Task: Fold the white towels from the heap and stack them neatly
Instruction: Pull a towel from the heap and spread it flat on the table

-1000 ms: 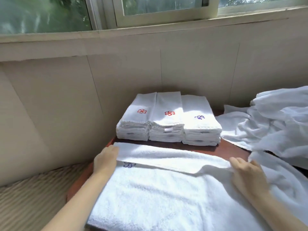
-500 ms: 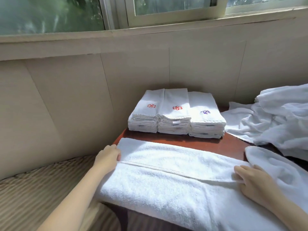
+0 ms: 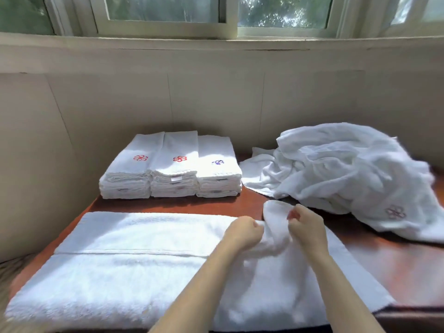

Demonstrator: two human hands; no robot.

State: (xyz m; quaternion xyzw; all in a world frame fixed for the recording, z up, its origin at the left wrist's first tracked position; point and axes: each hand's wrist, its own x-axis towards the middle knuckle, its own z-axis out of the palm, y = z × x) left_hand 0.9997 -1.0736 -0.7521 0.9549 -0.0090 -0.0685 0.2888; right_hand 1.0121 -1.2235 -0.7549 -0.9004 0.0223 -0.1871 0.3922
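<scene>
Left hand (image 3: 242, 233) and right hand (image 3: 306, 227), side by side, are gripping the right end of the white terry towel (image 3: 134, 272); its length is running leftward.

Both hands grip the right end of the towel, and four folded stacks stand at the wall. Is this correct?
Not quite. The head view shows three stacks, not four. The left hand and right hand do grip the towel at its right end.

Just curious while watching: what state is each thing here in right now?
Towel in front: folded lengthwise, right end bunched up.
Left hand: grips that bunched end.
Right hand: pinches it too.
Folded stacks: three, neat, side by side.
Heap: crumpled, unfolded.
</scene>
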